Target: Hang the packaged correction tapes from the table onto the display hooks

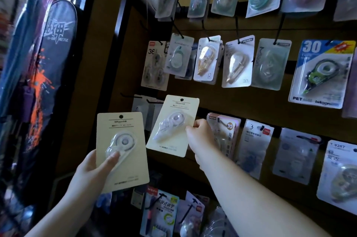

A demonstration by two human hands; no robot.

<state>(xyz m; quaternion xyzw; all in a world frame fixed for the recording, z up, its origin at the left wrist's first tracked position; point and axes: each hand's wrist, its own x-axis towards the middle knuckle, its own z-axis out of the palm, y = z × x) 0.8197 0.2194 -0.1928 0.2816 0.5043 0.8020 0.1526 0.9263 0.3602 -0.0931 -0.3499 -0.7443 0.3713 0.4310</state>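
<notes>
Left hand [90, 167]: raised at lower centre, gripping the first pack [121, 151], thumb laid across the clear blister, fingers behind the card.
First pack: upright cream card with a round black hang hole at the top, "bitoon" printed beneath it, and a white correction tape under a clear bubble. The small print lower down is too fine to read.
Right hand [201, 136]: reaching forward, pinching the right edge of the second pack [172, 126] at mid-height.
Second pack: same cream card, same "bitoon" mark and white tape. It is tilted with its top leaning right, held before the lower left part of the display board [222, 99].
Hook [152, 101]: black, just left of the second pack's top edge, not through its hole.
Lower row: a pack with an orange "30" disc [229, 130] just behind the right hand; a pack marked "T 9267" [340, 175] at the board's right edge.
Middle row: a "36" pack [154, 64] at the left edge, a "12" pack [207, 61] with a gold-toned tape, and a blue pack [322, 74] reading "30", "PET" and "bitoon".
Top row: hanging packs, blurred.
Beyond the board's left edge: a dark bag [48, 63] with an orange splash and white characters.
</notes>
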